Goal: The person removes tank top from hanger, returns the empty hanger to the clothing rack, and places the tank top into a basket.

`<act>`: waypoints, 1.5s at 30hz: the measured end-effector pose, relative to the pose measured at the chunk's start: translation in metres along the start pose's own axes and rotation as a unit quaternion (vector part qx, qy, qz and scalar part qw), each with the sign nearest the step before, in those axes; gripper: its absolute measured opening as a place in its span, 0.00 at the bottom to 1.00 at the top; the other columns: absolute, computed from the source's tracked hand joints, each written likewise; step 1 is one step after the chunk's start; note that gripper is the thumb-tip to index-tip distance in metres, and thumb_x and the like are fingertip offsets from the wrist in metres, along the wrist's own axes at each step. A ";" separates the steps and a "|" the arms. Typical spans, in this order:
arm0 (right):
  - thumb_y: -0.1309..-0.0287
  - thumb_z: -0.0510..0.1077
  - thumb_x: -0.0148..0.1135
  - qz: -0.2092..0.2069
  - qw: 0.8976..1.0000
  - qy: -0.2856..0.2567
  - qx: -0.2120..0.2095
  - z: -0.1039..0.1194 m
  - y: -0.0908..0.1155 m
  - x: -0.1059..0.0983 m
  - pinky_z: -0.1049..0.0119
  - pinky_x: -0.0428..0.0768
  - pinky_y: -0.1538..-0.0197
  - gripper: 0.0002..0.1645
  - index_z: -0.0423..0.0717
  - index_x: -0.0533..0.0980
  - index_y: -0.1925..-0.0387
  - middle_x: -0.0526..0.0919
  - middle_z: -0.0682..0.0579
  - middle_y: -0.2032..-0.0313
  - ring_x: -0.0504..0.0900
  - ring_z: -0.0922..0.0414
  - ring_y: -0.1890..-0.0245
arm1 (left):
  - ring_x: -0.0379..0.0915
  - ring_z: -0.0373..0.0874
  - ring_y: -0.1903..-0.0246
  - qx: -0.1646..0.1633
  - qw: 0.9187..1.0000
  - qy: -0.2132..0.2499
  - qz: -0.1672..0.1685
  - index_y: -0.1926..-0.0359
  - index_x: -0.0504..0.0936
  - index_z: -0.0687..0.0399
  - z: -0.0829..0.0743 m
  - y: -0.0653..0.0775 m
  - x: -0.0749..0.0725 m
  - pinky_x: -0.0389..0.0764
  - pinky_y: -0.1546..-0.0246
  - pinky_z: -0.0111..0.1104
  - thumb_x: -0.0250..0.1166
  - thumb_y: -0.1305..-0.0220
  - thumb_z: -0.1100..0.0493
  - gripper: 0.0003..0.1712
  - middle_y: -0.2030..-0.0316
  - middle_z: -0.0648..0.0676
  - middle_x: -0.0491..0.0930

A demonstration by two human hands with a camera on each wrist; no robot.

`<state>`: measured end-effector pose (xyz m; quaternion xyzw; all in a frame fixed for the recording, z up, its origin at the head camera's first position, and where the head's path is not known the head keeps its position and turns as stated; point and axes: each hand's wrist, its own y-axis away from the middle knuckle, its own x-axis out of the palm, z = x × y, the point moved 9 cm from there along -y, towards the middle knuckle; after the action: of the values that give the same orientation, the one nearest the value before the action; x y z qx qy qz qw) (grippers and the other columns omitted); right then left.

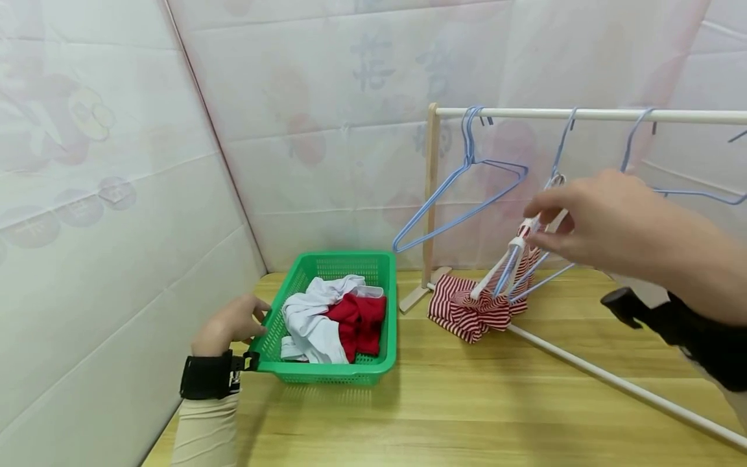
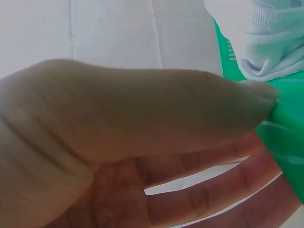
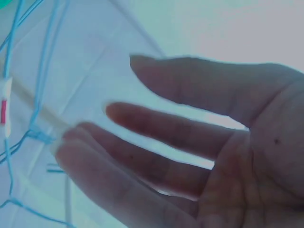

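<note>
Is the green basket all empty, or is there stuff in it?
Not empty: the green basket holds crumpled white cloth and red cloth. Bare green mesh shows around them, so it doesn't look packed full.

Wooden table [image 1: 467,408], yellowish, plank-like grain. Directly on it: green perforated plastic basket [image 1: 315,369], upright. Just right of the basket, the clothes rack's wooden foot [image 1: 413,300]. Farther right of the basket, white lower rod [image 1: 613,378] slanting nearer (contact with wood unclear). Red-and-white striped garment [image 1: 467,311], also right of the basket, low over the table; resting or only hanging, cannot tell.
</note>
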<state>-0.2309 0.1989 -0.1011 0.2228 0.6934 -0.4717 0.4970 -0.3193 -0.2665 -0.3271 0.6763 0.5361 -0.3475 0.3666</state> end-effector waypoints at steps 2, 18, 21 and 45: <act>0.41 0.47 0.74 0.022 0.999 0.020 0.039 -0.011 -0.010 -0.001 0.63 0.74 0.76 0.15 0.48 0.86 0.53 0.92 0.48 0.63 0.87 0.54 0.73 | 0.84 0.53 0.60 0.000 1.000 0.001 0.000 0.38 0.76 0.77 -0.001 0.000 0.000 0.90 0.65 0.42 0.68 0.40 0.73 0.28 0.52 0.73 0.82; 0.39 0.43 0.60 0.084 0.988 0.062 0.114 -0.062 -0.065 -0.009 0.61 0.65 0.72 0.16 0.39 0.77 0.81 0.69 0.53 0.83 0.68 0.53 0.76 | 0.84 0.53 0.60 -0.001 1.000 0.003 0.002 0.38 0.76 0.78 -0.009 -0.003 0.005 0.90 0.64 0.43 0.66 0.41 0.75 0.28 0.53 0.73 0.82; 0.39 0.44 0.62 0.101 0.984 0.066 0.130 -0.072 -0.071 -0.006 0.62 0.65 0.73 0.18 0.40 0.72 0.82 0.64 0.54 0.82 0.65 0.54 0.77 | 0.84 0.53 0.60 -0.002 1.000 0.002 -0.001 0.38 0.76 0.78 -0.009 -0.004 0.006 0.90 0.64 0.43 0.66 0.41 0.75 0.28 0.53 0.73 0.82; 0.49 0.34 0.56 0.206 0.964 0.005 0.168 -0.095 -0.080 0.042 0.65 0.74 0.73 0.10 0.43 0.72 0.83 0.79 0.50 0.87 0.81 0.57 0.85 | 0.84 0.53 0.61 -0.010 1.000 0.013 -0.007 0.38 0.74 0.80 -0.006 -0.009 0.010 0.90 0.64 0.43 0.67 0.43 0.76 0.30 0.52 0.74 0.81</act>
<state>-0.3558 0.2388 -0.0988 0.4431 0.5460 -0.4677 0.5355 -0.3253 -0.2554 -0.3340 0.6731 0.5490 -0.3362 0.3642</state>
